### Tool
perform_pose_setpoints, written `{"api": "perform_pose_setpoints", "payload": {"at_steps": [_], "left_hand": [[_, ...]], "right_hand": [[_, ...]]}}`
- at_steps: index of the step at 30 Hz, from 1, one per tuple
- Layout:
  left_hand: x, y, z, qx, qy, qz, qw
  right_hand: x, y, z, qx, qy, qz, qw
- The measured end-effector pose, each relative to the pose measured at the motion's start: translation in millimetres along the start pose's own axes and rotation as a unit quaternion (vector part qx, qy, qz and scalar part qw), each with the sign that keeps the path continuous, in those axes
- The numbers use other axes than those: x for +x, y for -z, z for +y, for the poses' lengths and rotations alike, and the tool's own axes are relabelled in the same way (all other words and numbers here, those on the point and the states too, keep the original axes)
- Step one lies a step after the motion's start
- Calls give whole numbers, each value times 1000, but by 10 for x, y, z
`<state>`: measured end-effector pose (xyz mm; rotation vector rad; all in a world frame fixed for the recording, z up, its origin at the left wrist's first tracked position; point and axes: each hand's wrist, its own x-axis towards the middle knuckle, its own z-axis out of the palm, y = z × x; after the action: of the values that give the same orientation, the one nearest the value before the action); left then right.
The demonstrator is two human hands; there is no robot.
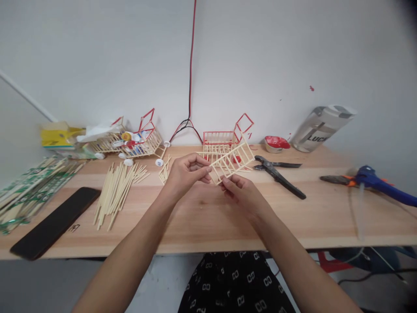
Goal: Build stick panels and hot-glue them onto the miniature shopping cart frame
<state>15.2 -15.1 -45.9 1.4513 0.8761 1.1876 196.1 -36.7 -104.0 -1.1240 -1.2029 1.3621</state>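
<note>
A small ladder-like frame of pale wooden sticks is tilted in the air above the table, its far end up to the right. My right hand pinches its lower edge between thumb and fingers. At the frame's left corner is my left hand, fingers curled and thumb against the fingertips; whether it grips the frame or a small piece there is hard to make out. Behind the frame stands a miniature stick cart with red-painted rims, partly covered by it.
Loose sticks, a black phone and packaged chopsticks lie left. Two filled miniature carts stand behind. Rightward are black-handled cutters, a red paint dish, a blue glue gun and a clear bag.
</note>
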Motion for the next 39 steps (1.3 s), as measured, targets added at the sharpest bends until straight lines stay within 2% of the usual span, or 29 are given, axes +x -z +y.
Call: {"api": "perform_pose_setpoints", "payload": {"at_steps": [5, 12, 25, 35, 39], "left_hand": [[0, 7, -9, -1, -2, -5, 1000], [0, 6, -4, -2, -8, -13, 1000], [-24, -39, 25, -16, -5, -4, 1000], [-18, -160, -152, -69, 79, -27, 994], [-24, -209, -175, -70, 90, -12, 993]], "right_hand": [[-30, -26, -64, -38, 0, 31, 999], [-54, -51, -84, -69, 38, 49, 996], [-52, -15, -32, -33, 47, 85, 995], [-68, -39, -42, -29, 67, 93, 993], [-88, -65, -44, -33, 72, 88, 993]]}}
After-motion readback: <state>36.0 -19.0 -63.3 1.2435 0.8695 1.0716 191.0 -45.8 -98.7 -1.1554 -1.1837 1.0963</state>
